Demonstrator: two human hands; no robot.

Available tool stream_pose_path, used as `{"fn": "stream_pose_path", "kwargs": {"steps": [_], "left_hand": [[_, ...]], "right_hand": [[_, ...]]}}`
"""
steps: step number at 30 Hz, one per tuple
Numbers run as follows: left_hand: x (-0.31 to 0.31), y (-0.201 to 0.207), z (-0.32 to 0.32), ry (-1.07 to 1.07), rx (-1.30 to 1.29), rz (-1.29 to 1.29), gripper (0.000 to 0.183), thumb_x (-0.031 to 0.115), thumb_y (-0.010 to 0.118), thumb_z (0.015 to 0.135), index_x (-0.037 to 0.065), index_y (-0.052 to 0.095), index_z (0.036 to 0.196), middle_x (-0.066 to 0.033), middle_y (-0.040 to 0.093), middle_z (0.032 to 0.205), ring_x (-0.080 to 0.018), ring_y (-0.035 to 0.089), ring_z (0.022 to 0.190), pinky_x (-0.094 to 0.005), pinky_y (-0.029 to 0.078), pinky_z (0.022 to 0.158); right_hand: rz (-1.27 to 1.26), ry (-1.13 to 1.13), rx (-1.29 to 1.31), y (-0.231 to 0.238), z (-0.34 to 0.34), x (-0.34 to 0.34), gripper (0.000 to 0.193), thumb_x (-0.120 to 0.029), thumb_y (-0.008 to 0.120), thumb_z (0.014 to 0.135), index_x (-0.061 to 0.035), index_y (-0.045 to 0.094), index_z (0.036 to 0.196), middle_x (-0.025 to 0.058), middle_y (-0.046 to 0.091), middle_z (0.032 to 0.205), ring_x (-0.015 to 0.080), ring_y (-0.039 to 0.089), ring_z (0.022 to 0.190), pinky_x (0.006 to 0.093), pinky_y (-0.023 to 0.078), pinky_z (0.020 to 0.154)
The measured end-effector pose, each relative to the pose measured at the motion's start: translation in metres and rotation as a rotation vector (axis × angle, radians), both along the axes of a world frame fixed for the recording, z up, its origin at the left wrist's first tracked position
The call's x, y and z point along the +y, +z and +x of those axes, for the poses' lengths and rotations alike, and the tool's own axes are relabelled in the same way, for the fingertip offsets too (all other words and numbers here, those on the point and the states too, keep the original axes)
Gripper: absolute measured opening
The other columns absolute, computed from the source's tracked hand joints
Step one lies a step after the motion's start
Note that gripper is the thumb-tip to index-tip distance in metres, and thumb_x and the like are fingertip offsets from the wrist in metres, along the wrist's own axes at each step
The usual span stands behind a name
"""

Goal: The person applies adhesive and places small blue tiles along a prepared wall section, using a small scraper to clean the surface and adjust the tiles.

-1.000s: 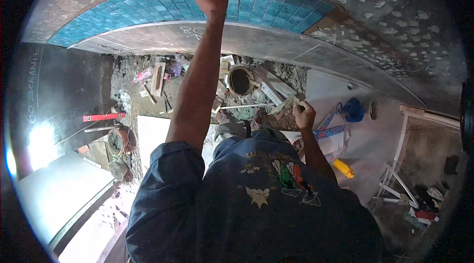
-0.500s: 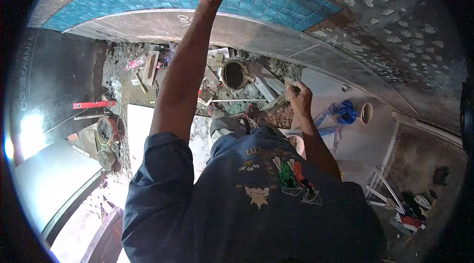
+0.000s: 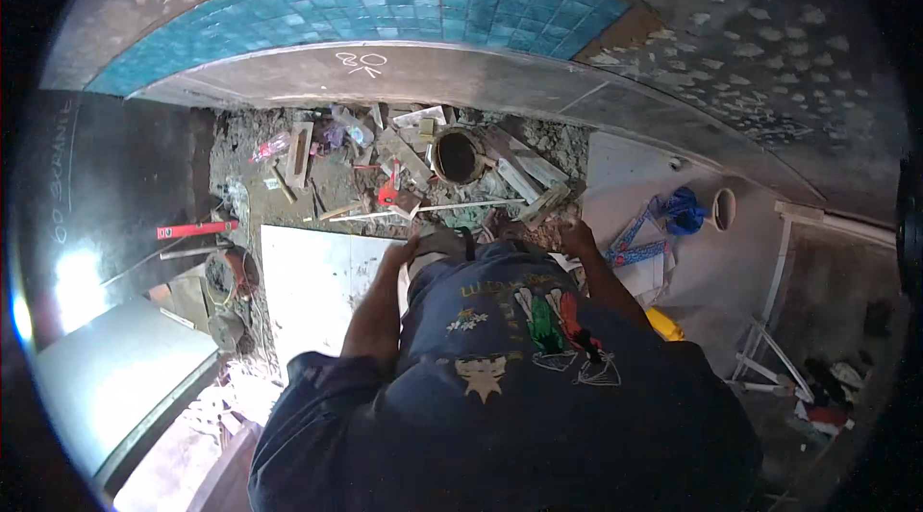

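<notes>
My left hand [image 3: 405, 248] is lowered beside my left leg, close to the edge of a white board [image 3: 317, 267]. Its fingers are too small and dark to make out. Low on the other side, my right hand [image 3: 579, 240] is near my right leg and some wood scraps [image 3: 544, 205]. Its fingers are partly hidden, and no held thing shows there. Ahead of me, a band of blue-green tiles [image 3: 423, 2] covers part of the wall, with neither hand touching it. A bucket [image 3: 458, 157] with dark contents stands on the ground before my feet.
Rubble, a wooden float [image 3: 300, 153], a red tool [image 3: 387, 194] and a long pale strip [image 3: 471, 205] lie ahead. At left are a red spirit level [image 3: 197, 229] and another bucket [image 3: 231, 275]. A blue bundle [image 3: 684, 215] and a yellow object [image 3: 665, 324] lie at right.
My left hand has come down from the tiled wall to beside my leg. My right hand has dropped lower, and the small pale piece it held no longer shows. The yellow object now shows.
</notes>
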State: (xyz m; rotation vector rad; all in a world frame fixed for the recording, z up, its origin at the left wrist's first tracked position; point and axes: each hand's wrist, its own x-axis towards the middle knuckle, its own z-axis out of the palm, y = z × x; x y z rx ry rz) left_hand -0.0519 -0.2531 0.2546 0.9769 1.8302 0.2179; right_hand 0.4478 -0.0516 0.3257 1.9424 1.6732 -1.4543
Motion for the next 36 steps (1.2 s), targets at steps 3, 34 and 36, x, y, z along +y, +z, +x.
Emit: {"fn": "stream_pose_path", "kwargs": {"steps": [3, 34, 36], "left_hand": [[-0.134, 0.015, -0.017, 0.402, -0.120, -0.443, 0.053, 0.054, 0.061, 0.093, 0.007, 0.076, 0.112, -0.0130, 0.072, 0.086, -0.0232, 0.065, 0.078, -0.0475, 0.055, 0.069], [-0.062, 0.011, -0.306, -0.066, 0.158, 0.140, 0.025, 0.027, 0.070, 0.086, 0.005, 0.077, 0.096, -0.0219, 0.075, 0.091, -0.0317, 0.075, 0.089, -0.0434, 0.057, 0.078], [-0.089, 0.026, -0.295, 0.000, 0.118, 0.136, 0.024, 0.027, 0.070, 0.088, 0.006, 0.077, 0.096, -0.0202, 0.076, 0.094, -0.0343, 0.074, 0.092, -0.0437, 0.058, 0.080]], "right_hand": [[-0.008, 0.320, -0.050, -0.001, 0.012, -0.018, 0.026, -0.027, 0.067, 0.095, -0.0010, 0.070, 0.091, 0.0144, 0.071, 0.084, 0.0305, 0.072, 0.083, 0.0455, 0.060, 0.076], [0.562, -0.145, -0.231, 0.029, -0.174, -0.232, 0.053, -0.048, 0.056, 0.100, 0.0013, 0.067, 0.086, 0.0303, 0.067, 0.085, 0.0519, 0.065, 0.087, 0.0600, 0.049, 0.077], [0.588, -0.141, -0.180, 0.009, -0.162, -0.243, 0.051, -0.049, 0.059, 0.098, -0.0006, 0.067, 0.083, 0.0265, 0.068, 0.077, 0.0466, 0.067, 0.075, 0.0575, 0.051, 0.069]]}}
